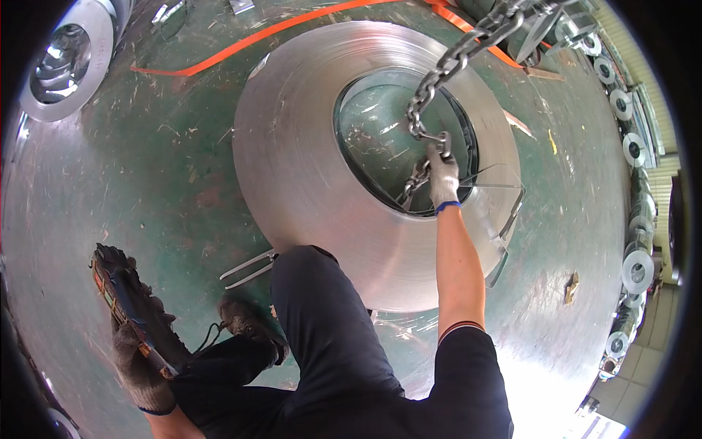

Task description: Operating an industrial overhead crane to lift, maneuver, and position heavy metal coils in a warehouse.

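A large coil of steel strip lies flat on the floor in front of me, with a wide round opening in its middle. Over that opening, my right hand, in a pale work glove, is closed around a heavy metal chain. The chain comes down from the upper right, and its lower links hang into the opening by the near inner edge. At lower left my left hand, also gloved, grips the lower end of a long, dark pad with ragged edges, held beside my leg.
Two metal handles of a tool stick out by the coil's near-left edge. Bent thin metal strapping stands off its right side. An orange strap curves across the floor behind. Other coils stand at upper left and along the right wall.
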A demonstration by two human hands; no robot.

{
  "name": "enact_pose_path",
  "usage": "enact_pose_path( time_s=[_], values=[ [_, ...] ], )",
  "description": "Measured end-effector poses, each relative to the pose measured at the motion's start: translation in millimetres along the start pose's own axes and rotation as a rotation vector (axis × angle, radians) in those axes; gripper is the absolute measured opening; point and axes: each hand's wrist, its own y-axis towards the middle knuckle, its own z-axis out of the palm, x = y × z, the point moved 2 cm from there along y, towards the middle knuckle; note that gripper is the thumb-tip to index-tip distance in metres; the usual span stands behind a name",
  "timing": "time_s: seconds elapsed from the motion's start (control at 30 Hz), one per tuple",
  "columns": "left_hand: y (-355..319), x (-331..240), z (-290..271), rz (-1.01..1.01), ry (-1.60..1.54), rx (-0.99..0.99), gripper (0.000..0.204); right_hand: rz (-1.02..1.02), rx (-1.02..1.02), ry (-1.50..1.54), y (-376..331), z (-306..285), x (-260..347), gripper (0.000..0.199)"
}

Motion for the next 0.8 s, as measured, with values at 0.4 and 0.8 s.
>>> enact_pose_path(
  time_s=[0.4,0.8],
  values=[
    [-9,1,0,-0.018,-0.011,-0.076,0.082,-0.510,0.344,-1.256,-13,50,-56,0.040],
    [3,8,-14,-0.015,-0.052,0.070,0.080,-0.420,0.070,-1.159,23,-11,-82,0.057]
  ],
)
